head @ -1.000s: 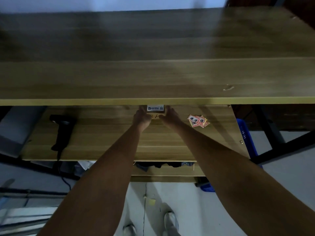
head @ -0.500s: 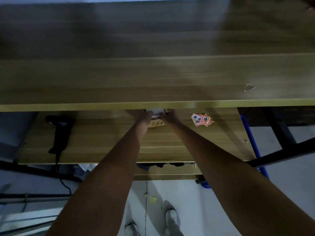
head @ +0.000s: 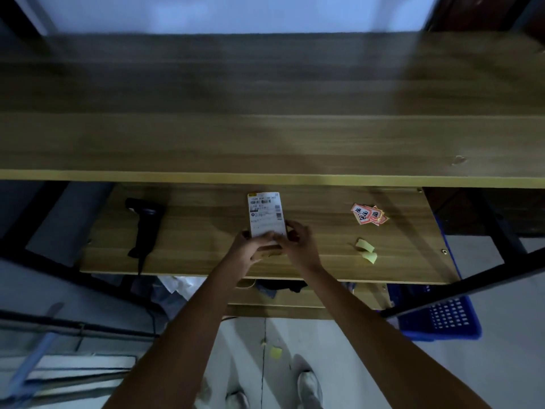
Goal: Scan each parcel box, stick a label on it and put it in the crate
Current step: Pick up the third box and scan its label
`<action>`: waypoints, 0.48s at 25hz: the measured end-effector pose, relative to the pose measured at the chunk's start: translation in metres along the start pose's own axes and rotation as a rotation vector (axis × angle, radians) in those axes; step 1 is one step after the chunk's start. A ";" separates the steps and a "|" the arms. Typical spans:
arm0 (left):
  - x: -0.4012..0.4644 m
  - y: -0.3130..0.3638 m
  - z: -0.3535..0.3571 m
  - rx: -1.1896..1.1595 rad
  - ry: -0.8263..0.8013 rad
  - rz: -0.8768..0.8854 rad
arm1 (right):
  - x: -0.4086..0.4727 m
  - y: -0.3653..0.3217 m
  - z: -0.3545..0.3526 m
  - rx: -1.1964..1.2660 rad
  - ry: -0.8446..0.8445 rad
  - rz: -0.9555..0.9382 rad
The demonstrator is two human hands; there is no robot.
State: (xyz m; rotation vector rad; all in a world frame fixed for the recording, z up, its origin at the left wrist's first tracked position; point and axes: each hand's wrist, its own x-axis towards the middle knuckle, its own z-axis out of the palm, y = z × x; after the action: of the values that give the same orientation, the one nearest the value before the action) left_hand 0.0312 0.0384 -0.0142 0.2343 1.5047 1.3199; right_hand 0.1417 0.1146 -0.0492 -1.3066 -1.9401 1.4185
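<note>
Both bare forearms are stretched forward from the bottom of the view and brought together at the middle. The left hand (head: 249, 249) is held palm down, its fingers curled round the near left end of the box (head: 267, 219), the thumb laid across the top. The right hand (head: 299, 242) is set against the near right side of the box, fingers bent and pinched at its edge. The two grips are kept almost touching, wrists straight.
</note>
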 end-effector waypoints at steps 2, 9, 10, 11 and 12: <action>-0.008 -0.005 -0.024 -0.038 0.043 -0.034 | -0.011 -0.004 0.018 -0.020 0.008 -0.043; -0.045 -0.005 -0.116 -0.081 0.182 0.037 | -0.032 -0.047 0.087 0.193 -0.076 0.004; -0.053 -0.006 -0.133 -0.086 0.190 0.063 | -0.031 -0.055 0.099 0.173 -0.066 0.002; -0.059 -0.007 -0.150 -0.103 0.208 0.084 | -0.029 -0.062 0.113 0.148 -0.068 -0.003; -0.066 -0.007 -0.166 -0.130 0.227 0.093 | -0.027 -0.067 0.128 0.120 -0.089 -0.015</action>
State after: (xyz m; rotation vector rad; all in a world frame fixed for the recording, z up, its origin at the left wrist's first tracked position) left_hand -0.0686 -0.1098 -0.0132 0.0737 1.6039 1.5541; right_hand 0.0279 0.0225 -0.0359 -1.1909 -1.8837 1.5842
